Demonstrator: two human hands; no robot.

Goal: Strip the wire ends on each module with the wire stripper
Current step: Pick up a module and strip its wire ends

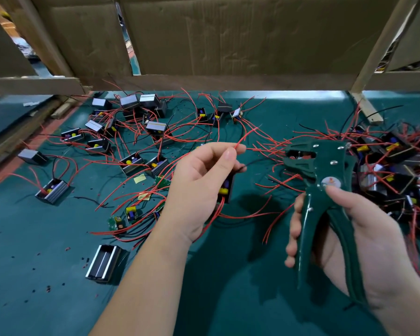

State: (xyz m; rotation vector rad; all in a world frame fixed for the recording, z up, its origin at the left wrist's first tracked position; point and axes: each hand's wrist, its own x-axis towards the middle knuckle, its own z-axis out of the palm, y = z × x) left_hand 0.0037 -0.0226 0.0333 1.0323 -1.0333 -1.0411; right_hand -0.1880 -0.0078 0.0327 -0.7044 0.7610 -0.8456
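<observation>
Left hand [199, 185]: thumb and index pinch one red wire [246, 137] just short of its end, which sticks up and away to the far right. The other fingers curl around a module [226, 187] in the palm, yellow part showing. A black wire [243, 169] from it pokes out right under the thumb.

Right hand [364, 238]: wrapped around the green wire stripper [312, 170], fingers on the left handle, palm on the right one, thumb tip on the pivot sticker. Handles are spread, not squeezed. The head points left toward the pinched wire but sits apart from it, nothing in the jaws that I can see.

Both are held above the green mat [34, 287]. Loose modules [131, 163] with red and black leads are scattered left and far. A dense pile of modules [395, 151] lies on the right behind the stripper. An empty metal housing [103, 263] sits near left. Small insulation bits [48, 288] dot the mat. Cardboard wall [228, 37] along the far edge.
</observation>
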